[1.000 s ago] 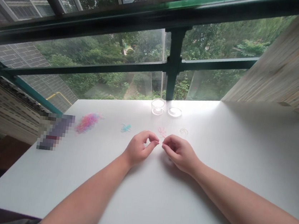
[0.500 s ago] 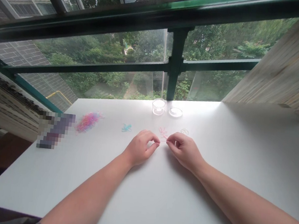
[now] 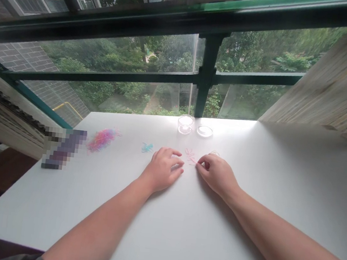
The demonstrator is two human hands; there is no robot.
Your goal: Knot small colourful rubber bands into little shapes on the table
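On the white table, my left hand [image 3: 164,170] rests with its fingers apart and nothing between them. A small group of blue bands [image 3: 147,147] lies just beyond it to the left. My right hand [image 3: 218,173] is pinched at the near right edge of a few pink bands [image 3: 190,155], its thumb and forefinger closed on a pink band. Pale bands [image 3: 214,153] show partly behind the right hand. Farther left is a pile of mixed pink, purple and orange bands [image 3: 102,140].
A clear round container [image 3: 185,125] and its clear lid [image 3: 204,131] stand at the table's [image 3: 162,224] far edge by the window. A pixelated dark object [image 3: 66,150] lies at the left edge. Curtains hang at both sides.
My left hand has opened its pinch and spread its fingers. My right hand has shifted slightly right, away from the left, still pinched. The view has moved slightly.
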